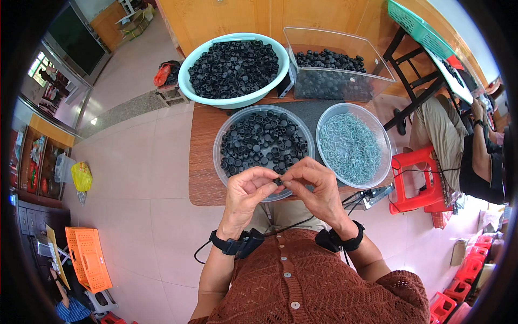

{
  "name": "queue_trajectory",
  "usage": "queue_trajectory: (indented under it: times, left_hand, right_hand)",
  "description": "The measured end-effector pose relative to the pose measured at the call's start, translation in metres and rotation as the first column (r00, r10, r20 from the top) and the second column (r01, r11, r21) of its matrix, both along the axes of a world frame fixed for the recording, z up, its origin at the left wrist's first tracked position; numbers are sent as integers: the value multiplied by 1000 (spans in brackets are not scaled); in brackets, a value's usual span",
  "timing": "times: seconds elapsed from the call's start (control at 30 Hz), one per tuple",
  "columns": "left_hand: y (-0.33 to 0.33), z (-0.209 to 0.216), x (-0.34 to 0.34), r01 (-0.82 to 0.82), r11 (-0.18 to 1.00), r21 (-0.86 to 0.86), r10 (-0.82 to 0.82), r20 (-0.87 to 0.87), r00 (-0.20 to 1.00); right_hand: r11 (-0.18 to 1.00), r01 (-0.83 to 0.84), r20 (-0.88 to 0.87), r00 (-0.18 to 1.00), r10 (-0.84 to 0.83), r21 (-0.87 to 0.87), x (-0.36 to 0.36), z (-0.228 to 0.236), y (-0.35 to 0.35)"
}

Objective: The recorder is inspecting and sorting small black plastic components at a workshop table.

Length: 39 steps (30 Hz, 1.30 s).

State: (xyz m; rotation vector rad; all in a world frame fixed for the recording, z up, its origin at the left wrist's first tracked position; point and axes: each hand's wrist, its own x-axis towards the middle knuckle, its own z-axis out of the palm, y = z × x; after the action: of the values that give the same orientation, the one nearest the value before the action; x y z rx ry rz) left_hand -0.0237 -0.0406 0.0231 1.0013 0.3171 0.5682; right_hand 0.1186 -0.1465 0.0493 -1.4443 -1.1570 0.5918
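Above the near rim of a clear round tub (217,156), my two hands meet fingertip to fingertip. Thumb and forefinger of my left hand (247,191) pinch a small black plastic cap (278,181). My right hand (314,182) is closed in a pinch against the cap's right side; whatever its fingertips hold is too small and covered to name. Many loose black plastic caps (259,135) fill the tub below. Just right of it, a second clear tub (387,156) holds a heap of small silvery-blue screws (350,146).
On the brown wooden table (200,186), a pale blue basin (183,78) heaped with black parts and a clear bin (372,81) of black parts stand behind. A red stool (413,186) and a seated person (440,121) are at right. An orange crate (89,259) stands lower left.
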Motion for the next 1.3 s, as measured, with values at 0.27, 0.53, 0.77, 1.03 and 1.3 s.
queue_trajectory:
  times: [0.27,0.53,0.77,1.03,1.3]
  left_hand:
    - [-4,-3,2,-74,990,117,81,-61,995]
    - [-3,-3,-4,-33,999,4,33,-49,998]
    - [-8,-2,-3,-62,996,64,67,-75,995]
    - [-14,-13,-14,40,996,-77,-45,-69,997]
    - [-24,-27,-14,46,951,-307,-66,-54,996]
  right_hand:
    - [999,31,186,982,-38,41,-5,0,-2]
    - [998,14,93,995,-19,54,-8,0,-3]
    - [1000,7,168,986,-10,21,-10,3,-7]
    - [993,-87,-51,995,83,-75,-8,-2,-15]
    - [998,-46,41,998,48,-40,-9,-19,-18]
